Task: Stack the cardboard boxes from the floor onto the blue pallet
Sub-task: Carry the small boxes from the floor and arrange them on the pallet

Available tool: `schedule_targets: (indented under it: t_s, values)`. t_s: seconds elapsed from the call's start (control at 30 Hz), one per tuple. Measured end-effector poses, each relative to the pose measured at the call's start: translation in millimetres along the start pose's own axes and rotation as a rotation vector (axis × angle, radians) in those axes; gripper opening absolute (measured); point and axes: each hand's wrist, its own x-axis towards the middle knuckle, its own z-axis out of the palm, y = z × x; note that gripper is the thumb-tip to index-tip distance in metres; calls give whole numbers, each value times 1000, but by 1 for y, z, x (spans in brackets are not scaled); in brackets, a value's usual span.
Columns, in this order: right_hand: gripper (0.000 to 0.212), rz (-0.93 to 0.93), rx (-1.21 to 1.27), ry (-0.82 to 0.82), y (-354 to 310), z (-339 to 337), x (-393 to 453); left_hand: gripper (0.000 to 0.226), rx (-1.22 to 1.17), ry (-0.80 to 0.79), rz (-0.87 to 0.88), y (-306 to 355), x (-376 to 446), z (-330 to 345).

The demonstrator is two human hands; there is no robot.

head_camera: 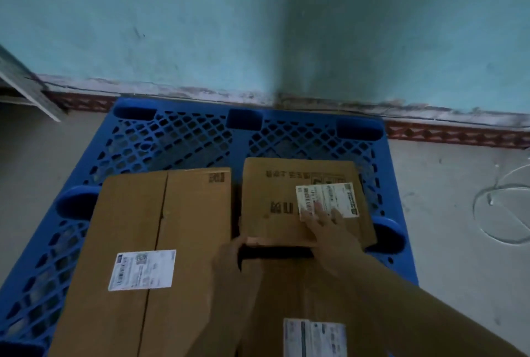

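Observation:
The blue pallet lies on the floor against the wall. Three cardboard boxes rest on it. A large box with a white label covers the left side. A smaller box with printed text and a white label sits at the middle right. A third box lies in front of it, near me. My right hand lies flat on the smaller box's top, fingers spread over its label. My left hand holds that box's near left edge, thumb along the edge.
A teal wall with a patterned red skirting runs behind the pallet. Grey concrete floor surrounds it, with a loop of thin white wire on the right. A pale board leans at the far left.

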Motion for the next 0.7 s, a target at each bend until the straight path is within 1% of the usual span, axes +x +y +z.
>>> schedule_targets:
  t_s: [0.03, 0.07, 0.13, 0.17, 0.2, 0.27, 0.33, 0.4, 0.47, 0.53, 0.6, 0.67, 0.7]
  values:
    - [86, 29, 20, 24, -2, 10, 5, 33, 62, 102, 85, -8, 14, -9]
    - [87, 46, 12, 44, -8, 19, 7, 40, 151, 109, 78, -14, 26, -19]
    - [90, 75, 34, 115, -10, 24, 11, 60, 140, -28, -96, -16, 44, -29]
    - [90, 77, 24, 144, -7, 24, 15, 64, 147, -80, -120, -17, 53, -29]
    - [90, 76, 30, 148, -6, 22, 15, 64, 141, -89, -106, -14, 60, -26]
    - [89, 69, 18, 114, -5, 23, 15, 60, 39, -156, -68, -5, 68, -15]
    - [93, 67, 10, 65, -5, 20, 13, 58, -88, -255, -99, 5, 67, -1]
    - [96, 69, 16, 10, -4, 13, 17, 60, -155, -307, -125, 10, 61, 7]
    - [97, 77, 44, -61, -7, -1, 20, 60, -158, -311, -101, 8, 56, 8]
    - [97, 84, 65, -88, -11, -10, 22, 56, -154, -292, -76, 4, 54, 0]
    - [97, 96, 98, -107, -14, -16, 20, 58, -182, -273, -111, -4, 53, -14]
    - [101, 112, 253, -107, -19, -21, 14, 54, -263, -250, -178, -13, 49, -33]
    - [105, 130, 408, -73, -23, -25, 10, 54, -320, -227, -217, -19, 46, -43]
